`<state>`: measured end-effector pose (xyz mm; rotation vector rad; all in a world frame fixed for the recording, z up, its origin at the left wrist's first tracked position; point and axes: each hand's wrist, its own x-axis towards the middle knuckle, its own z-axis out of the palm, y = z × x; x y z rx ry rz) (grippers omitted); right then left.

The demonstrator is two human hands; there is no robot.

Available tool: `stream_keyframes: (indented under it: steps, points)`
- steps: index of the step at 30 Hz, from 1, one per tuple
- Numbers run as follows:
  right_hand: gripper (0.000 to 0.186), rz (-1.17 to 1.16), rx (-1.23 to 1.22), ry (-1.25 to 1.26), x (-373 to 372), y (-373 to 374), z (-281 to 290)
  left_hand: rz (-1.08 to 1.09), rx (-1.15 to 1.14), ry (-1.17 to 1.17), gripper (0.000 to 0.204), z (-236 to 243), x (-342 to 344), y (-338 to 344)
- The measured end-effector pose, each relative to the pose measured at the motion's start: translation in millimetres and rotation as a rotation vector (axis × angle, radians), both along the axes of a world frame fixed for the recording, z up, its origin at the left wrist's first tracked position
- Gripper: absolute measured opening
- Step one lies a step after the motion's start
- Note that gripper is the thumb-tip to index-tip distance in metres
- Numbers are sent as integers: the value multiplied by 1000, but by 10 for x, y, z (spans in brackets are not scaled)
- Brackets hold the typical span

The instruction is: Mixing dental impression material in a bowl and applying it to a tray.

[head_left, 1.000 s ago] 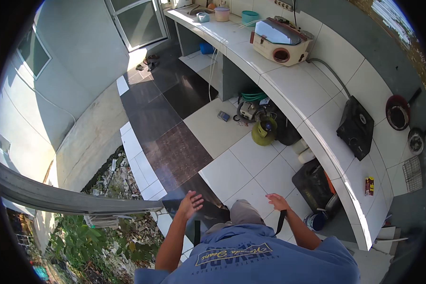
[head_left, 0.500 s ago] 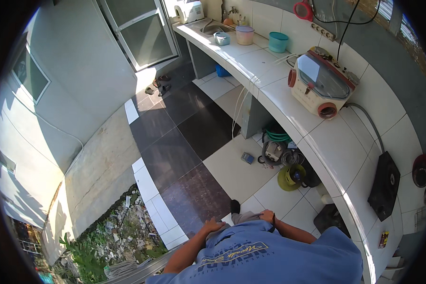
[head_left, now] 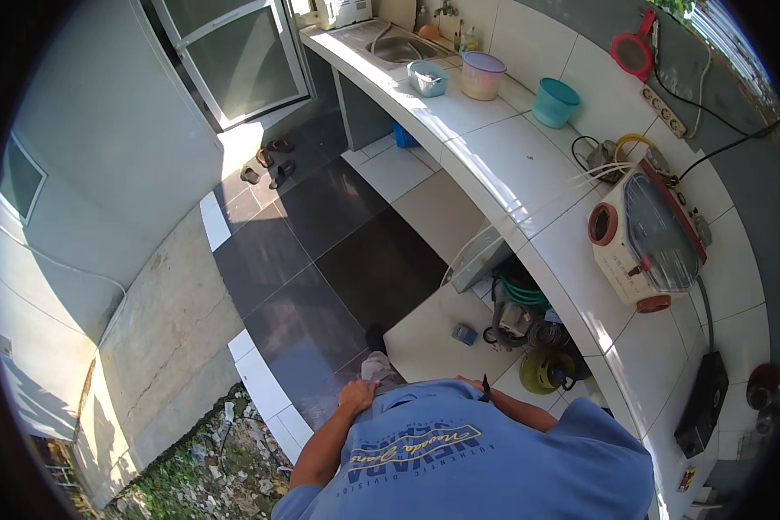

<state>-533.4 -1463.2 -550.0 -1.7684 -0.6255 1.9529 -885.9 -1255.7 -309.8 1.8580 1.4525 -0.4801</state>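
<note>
Blue shirt (head_left: 529, 451) lies just beside both hands (head_left: 356, 396), whose grip I cannot tell.

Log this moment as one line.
left hand: by grey trousers, nothing seen held | right hand: at shirt, mostly hidden | counter: cream cabinet, teal tub | floor: green gas cylinder

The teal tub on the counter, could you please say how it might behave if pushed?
The teal tub looks plastic, so it is probably light. Its squat shape suggests it may slide across the glossy counter tiles rather than tip.
</note>
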Motion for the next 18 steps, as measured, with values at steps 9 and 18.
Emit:
stream_keyframes:
  steps: [9,18]
  points:
    - [54,40,79,-715,-220,2611,2148,-301,-186,-51,49,-266,-42,1946]
    - [28,-92,769,-879,1313,5099,3947,59,235,-136,72,-680,426,3843]
